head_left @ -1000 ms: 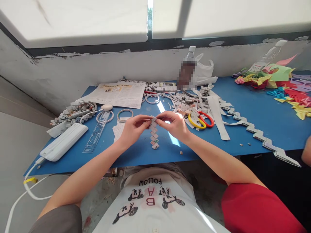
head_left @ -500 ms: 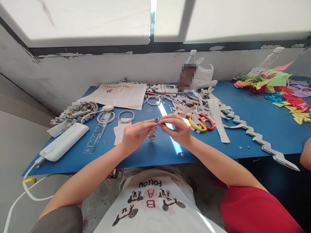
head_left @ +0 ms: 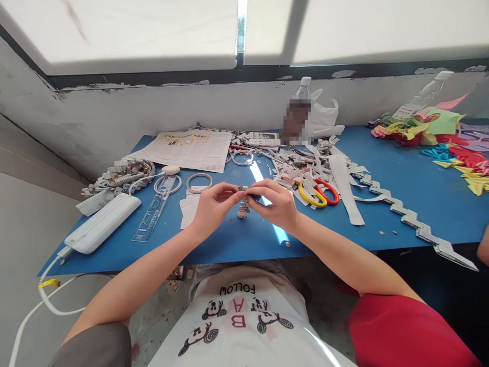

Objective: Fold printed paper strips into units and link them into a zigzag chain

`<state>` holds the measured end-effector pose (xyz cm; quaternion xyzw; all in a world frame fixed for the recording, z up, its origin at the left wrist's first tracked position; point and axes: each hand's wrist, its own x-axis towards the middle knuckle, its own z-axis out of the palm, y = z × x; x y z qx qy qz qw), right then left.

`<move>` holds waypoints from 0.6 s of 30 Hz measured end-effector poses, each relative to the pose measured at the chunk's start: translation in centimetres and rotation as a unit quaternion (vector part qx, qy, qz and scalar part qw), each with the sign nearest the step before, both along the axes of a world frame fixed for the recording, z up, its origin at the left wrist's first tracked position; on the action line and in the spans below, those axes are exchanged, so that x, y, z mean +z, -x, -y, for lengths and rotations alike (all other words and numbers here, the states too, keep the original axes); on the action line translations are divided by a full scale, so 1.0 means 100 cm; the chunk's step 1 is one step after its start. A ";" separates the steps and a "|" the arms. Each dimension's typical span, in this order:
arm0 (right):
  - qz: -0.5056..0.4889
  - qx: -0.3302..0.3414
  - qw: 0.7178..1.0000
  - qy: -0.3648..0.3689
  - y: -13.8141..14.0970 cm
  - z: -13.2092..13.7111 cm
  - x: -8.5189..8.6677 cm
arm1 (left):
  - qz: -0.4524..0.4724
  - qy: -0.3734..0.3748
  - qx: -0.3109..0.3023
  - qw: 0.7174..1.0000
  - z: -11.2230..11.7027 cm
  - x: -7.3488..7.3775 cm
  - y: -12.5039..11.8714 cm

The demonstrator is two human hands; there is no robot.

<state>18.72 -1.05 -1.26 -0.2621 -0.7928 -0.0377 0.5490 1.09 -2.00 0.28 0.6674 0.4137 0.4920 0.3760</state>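
Observation:
Both my hands meet over the middle of the blue table (head_left: 229, 244). My left hand (head_left: 212, 206) and my right hand (head_left: 275, 202) pinch the top of a short folded newspaper chain (head_left: 243, 208), which hangs down between them. The fingertips of both hands touch at its upper end. A longer zigzag paper chain (head_left: 405, 216) lies on the table to my right. Yellow and red scissors (head_left: 319, 192) rest just right of my right hand.
A white power bank (head_left: 102, 222) with a cable, a clear ruler (head_left: 155, 208) and tape rings (head_left: 198, 181) lie at left. A newspaper (head_left: 187, 148), paper scraps, a bottle (head_left: 297, 113) and a plastic bag sit at the back. Coloured paper pieces (head_left: 451, 140) fill the far right. Another person's arm shows at the right edge.
The chain hung long and flat between my hands a second ago. It now hangs shorter and bunched under my fingertips. My hands have closed in slightly.

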 end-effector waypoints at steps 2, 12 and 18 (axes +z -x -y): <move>0.002 0.001 1.000 0.006 0.001 0.000 -0.001 | 0.019 0.025 0.008 0.999 -0.001 0.001 -0.001; -0.108 0.065 0.974 0.190 0.005 0.002 0.002 | 0.134 0.180 -0.012 0.974 -0.012 0.005 0.000; -0.140 0.167 0.934 0.282 -0.001 0.001 0.006 | 0.226 0.311 -0.106 0.917 -0.021 0.008 0.007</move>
